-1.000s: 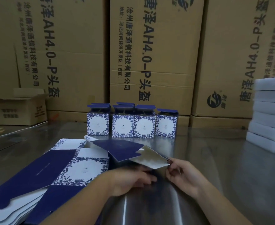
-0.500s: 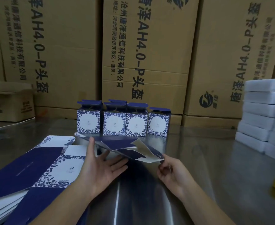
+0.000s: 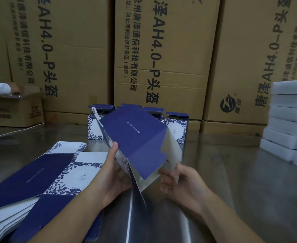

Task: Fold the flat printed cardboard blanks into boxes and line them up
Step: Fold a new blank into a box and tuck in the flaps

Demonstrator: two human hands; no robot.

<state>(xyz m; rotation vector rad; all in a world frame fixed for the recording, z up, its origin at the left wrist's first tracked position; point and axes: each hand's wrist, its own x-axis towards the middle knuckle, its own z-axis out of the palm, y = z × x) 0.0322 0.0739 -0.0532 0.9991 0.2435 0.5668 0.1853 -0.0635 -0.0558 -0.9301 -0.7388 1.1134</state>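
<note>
Now both hands hold one blue cardboard blank [image 3: 135, 137] tilted up above the steel worktop [image 3: 223, 172]: the left hand [image 3: 112, 174] clasps its left floral edge, thumb up, and the right hand [image 3: 181, 183] pinches its near white flap. Left of them lies the stack of flat blanks [image 3: 39, 181]. Behind stands the row of folded boxes [image 3: 176, 128], partly hidden, before tall brown cartons [image 3: 161, 50]

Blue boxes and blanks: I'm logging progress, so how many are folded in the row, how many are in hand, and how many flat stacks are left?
Folded boxes in the row, partly hidden: 4
Blank in hand: 1
Stack of flat blanks: 1
Total: 6
</note>
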